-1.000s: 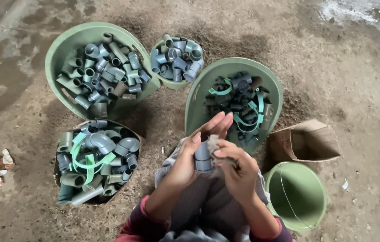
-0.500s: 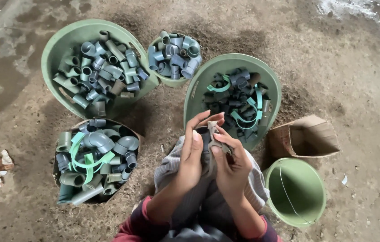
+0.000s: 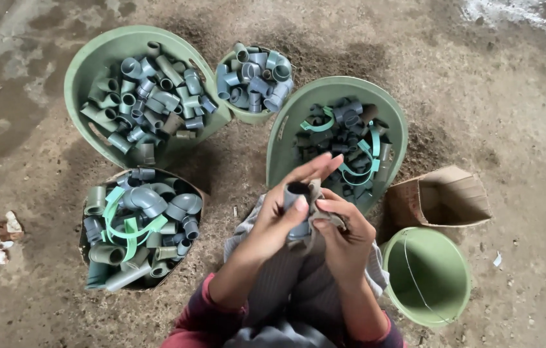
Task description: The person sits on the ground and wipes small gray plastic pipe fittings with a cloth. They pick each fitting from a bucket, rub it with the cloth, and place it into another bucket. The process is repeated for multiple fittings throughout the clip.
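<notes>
My left hand grips a short grey pipe fitting upright, its dark open end facing up. My right hand presses a small piece of beige cloth or paper against the fitting's side. Both hands work over my lap, just in front of a green oval basket holding dark fittings and teal straps.
A large green basket of grey fittings sits far left, a small green bucket of fittings beside it. A brown basket with fittings and green straps lies near left. An open cardboard box and an empty green bucket stand right.
The fitting has been turned in my hands so its open end faces up. My right hand's fingers have shifted along its side with the cloth.
</notes>
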